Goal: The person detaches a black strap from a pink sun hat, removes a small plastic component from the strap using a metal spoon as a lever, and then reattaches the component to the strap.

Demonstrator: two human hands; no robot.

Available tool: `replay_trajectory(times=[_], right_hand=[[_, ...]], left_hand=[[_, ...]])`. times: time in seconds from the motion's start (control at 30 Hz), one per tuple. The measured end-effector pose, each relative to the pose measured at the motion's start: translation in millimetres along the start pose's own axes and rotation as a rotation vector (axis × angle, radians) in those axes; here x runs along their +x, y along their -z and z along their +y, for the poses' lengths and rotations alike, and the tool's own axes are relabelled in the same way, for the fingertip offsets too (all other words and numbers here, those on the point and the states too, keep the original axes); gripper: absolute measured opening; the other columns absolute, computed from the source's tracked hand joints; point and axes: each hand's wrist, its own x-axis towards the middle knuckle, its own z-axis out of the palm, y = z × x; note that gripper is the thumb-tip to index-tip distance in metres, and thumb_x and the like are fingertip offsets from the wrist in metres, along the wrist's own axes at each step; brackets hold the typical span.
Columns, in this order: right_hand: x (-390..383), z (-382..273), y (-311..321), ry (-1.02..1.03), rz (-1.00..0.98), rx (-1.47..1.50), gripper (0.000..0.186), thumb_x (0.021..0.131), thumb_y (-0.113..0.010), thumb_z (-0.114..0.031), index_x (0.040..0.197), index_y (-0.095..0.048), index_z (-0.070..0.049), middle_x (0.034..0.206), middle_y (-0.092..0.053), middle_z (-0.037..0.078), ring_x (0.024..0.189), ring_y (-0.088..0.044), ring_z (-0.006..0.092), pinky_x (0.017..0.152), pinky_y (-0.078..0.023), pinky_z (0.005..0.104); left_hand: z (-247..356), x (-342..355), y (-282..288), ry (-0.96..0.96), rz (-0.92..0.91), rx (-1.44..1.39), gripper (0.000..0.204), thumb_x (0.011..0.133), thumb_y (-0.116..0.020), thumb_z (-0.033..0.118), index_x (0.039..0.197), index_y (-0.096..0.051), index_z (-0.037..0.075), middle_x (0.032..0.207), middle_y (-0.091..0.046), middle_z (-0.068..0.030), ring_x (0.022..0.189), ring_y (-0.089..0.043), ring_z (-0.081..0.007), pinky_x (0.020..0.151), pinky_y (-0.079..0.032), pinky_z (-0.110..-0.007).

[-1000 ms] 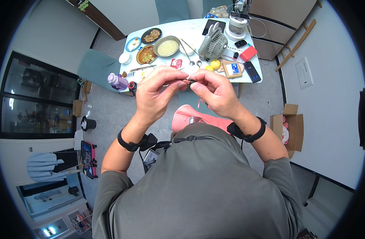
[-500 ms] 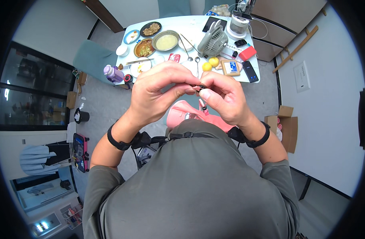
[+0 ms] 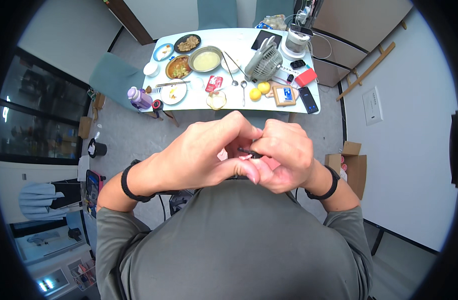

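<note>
My left hand point(image 3: 204, 152) and my right hand point(image 3: 284, 155) are closed together low in front of my waist, around a small black item with pink parts point(image 3: 248, 152). The left thumb stretches across beneath the item, and the right fingers are curled at it. Much of the item is hidden by the fingers, so I cannot tell exactly what it is. A bit of pink material shows through the gap between the hands, behind them.
Beyond the hands stands a white table point(image 3: 294, 107) with plates, a bowl of pale liquid point(image 3: 206, 60), spoons, yellow fruits, a grey fan point(image 3: 264, 65), a phone and a purple bottle point(image 3: 139, 97). Teal chairs surround it. An open cardboard box point(image 3: 355, 170) is at the right.
Both hands have moved lower and closer to my body, away from the table. The left thumb has swung down beneath the small item, and the right fingers have curled over more.
</note>
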Motion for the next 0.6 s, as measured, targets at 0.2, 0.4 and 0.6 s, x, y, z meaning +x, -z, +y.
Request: replay_trajectory(times=[0.2, 0.4, 0.6], right_hand=[[-0.8, -10.7, 1.3, 0.004, -0.032, -0.013, 0.021, 0.077, -0.08, -0.012, 0.084, -0.062, -0.001, 0.073, -0.06, 0.01, 0.057, -0.058, 0.0261, 0.052, -0.047, 0.0347], [-6.1, -14.0, 2.1, 0.002, -0.062, 0.001, 0.022, 0.078, -0.079, -0.012, 0.078, -0.059, -0.001, 0.07, -0.056, 0.01, 0.055, -0.054, 0.0269, 0.052, -0.047, 0.0355], [-7.8, -10.2, 0.0, -0.009, -0.044, -0.004, 0.02, 0.077, -0.077, -0.007, 0.079, -0.058, -0.001, 0.07, -0.053, 0.01, 0.055, -0.054, 0.028, 0.052, -0.047, 0.0364]], left_hand=[[11.3, -0.6, 3.0, -0.018, -0.066, 0.063, 0.06, 0.074, -0.09, 0.033, 0.11, -0.058, -0.002, 0.091, -0.07, -0.0139, 0.079, -0.073, -0.0242, 0.069, -0.059, -0.032], [11.9, -1.9, -1.2, -0.049, -0.109, 0.098, 0.053, 0.074, -0.09, 0.03, 0.103, -0.057, 0.0, 0.091, -0.071, -0.0152, 0.078, -0.074, -0.0265, 0.067, -0.059, -0.034], [9.0, -2.3, -5.2, -0.088, -0.059, 0.15, 0.049, 0.074, -0.091, 0.024, 0.101, -0.058, -0.001, 0.09, -0.071, -0.016, 0.077, -0.073, -0.0288, 0.066, -0.059, -0.034]])
